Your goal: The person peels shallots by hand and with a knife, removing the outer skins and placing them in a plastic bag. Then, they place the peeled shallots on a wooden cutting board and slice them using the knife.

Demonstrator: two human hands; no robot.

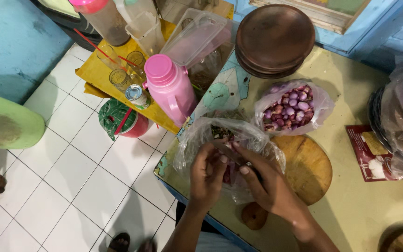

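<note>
We are closing both grips on one small purplish shallot, the left hand pinching it from the side while the right hand is pressing a knife to it. It is sitting between our fingertips, over a clear plastic bag of peelings beside the round wooden board on the bench, with a bag of shallots lying just beyond.

A bag of shallots lies behind the round cutting board, stacked plates farther back.
</note>
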